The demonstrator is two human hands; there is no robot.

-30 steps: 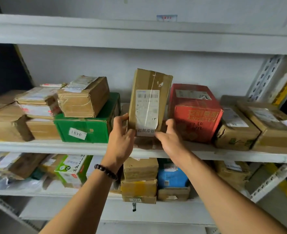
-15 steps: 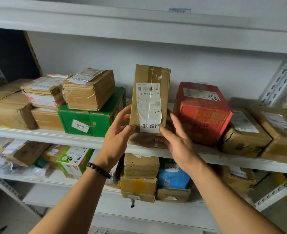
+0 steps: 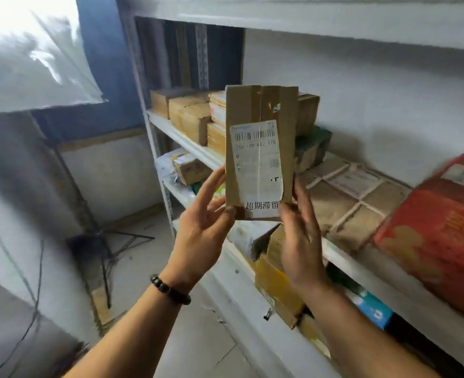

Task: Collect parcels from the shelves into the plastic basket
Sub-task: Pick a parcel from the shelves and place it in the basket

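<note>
A single head-worn camera looks forward and slightly down, slanting along the shelf (image 3: 187, 143). It sits near the raised parcel (image 3: 260, 159).

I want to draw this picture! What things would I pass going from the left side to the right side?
Black tripod stand → left hand → cardboard parcel, held up by both hands → right hand → flat parcel crossed with tape → red box.
</note>
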